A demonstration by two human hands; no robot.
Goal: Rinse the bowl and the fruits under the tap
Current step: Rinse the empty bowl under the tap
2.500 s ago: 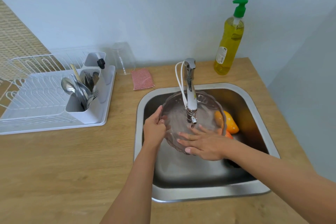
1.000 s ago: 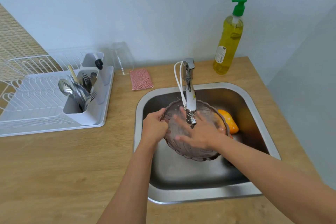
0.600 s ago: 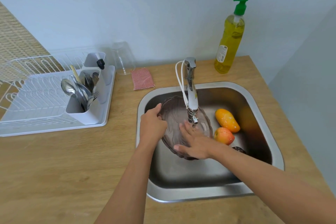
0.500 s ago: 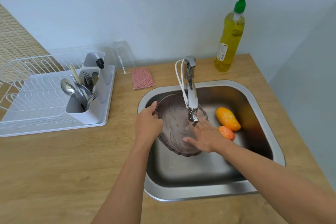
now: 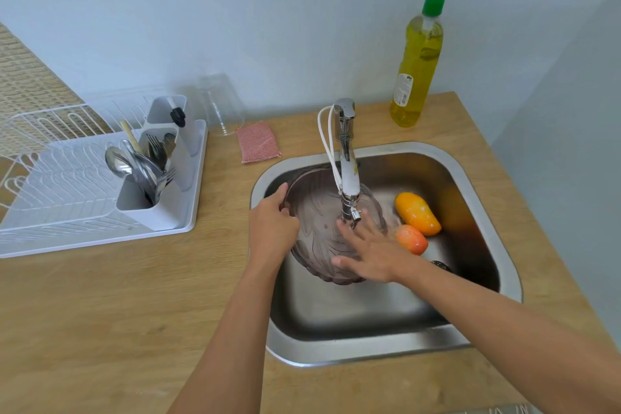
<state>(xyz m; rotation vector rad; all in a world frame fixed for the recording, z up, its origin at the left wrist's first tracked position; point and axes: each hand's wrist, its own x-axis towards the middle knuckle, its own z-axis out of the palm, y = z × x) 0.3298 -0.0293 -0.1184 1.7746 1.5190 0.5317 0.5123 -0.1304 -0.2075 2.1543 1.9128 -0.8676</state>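
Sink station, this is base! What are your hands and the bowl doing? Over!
Left hand has a grip on the bowl rim. Right hand flat inside bowl, under tap. Mango and orange-red fruit lie beside it in sink.

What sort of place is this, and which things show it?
Most likely a home kitchen: a stainless steel sink set in a wooden counter, a white dish rack holding cutlery, and a yellow soap bottle with a green pump.
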